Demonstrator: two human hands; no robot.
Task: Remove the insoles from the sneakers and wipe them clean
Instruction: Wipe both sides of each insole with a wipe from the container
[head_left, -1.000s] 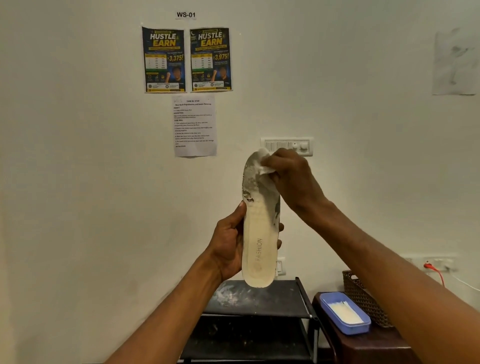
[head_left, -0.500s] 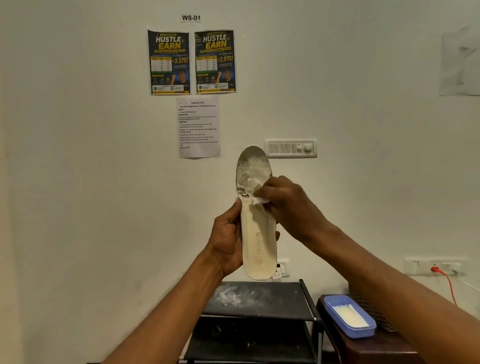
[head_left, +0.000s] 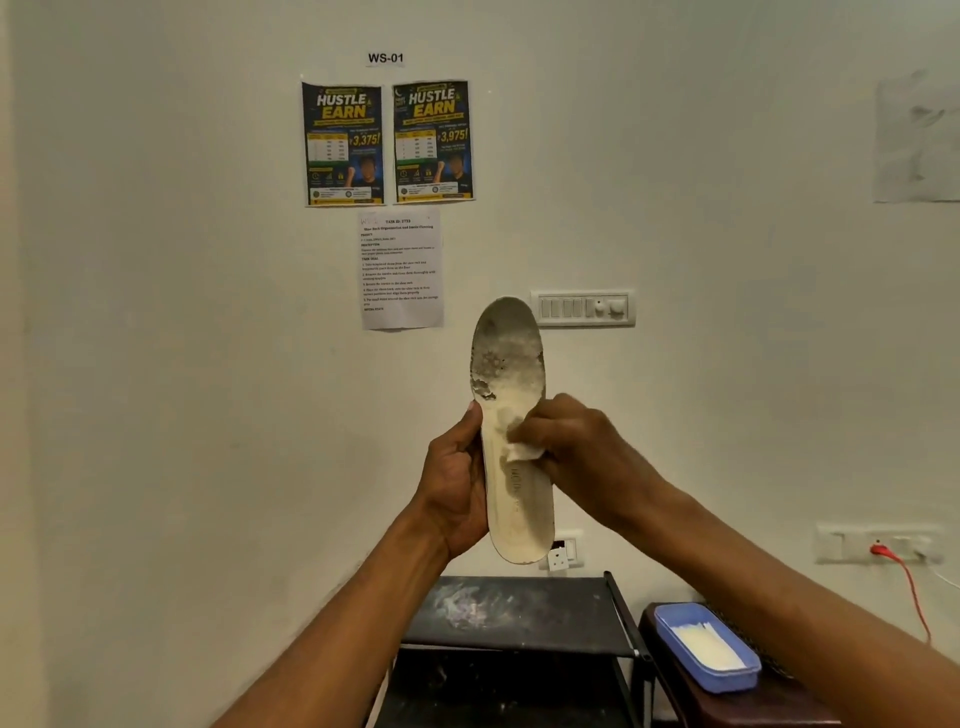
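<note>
Cream insole (head_left: 515, 512) upright, left fingers (head_left: 468, 432) gripping its edge, right fingers (head_left: 543, 422) pinching white wipe (head_left: 524, 451) on it

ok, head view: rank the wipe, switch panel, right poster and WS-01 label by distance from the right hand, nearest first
1. wipe: pinched in the right hand, against the insole.
2. switch panel: on the wall, right above the hand.
3. right poster: higher on the wall, up and left.
4. WS-01 label: near the top of the wall, above both posters.
</note>
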